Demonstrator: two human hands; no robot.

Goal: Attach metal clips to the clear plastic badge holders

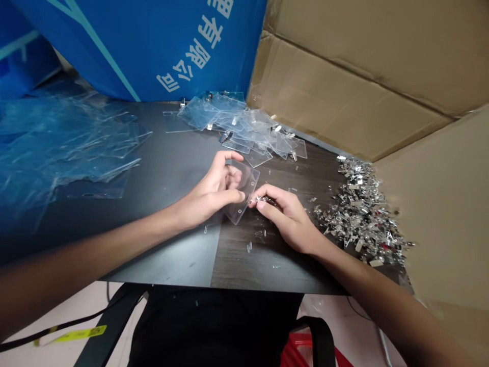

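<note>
My left hand (219, 186) is closed on a clear plastic badge holder (244, 178), thumb across its face and fingers behind. Small punched holes show along the holder's right edge. Pinched between thumb and forefinger of my right hand (286, 211) is a small silver metal clip (259, 199), right at that edge. The fingertips partly cover the clip, so I cannot tell whether it is joined to the holder.
Loose clear holders (91, 142) form a big pile at left. Holders with clips (244, 125) lie at the back. A heap of metal clips (367, 214) sits at right beside cardboard (355, 76). Small clear scraps (263, 234) dot the dark table (183, 255). A blue panel (153, 46) stands behind.
</note>
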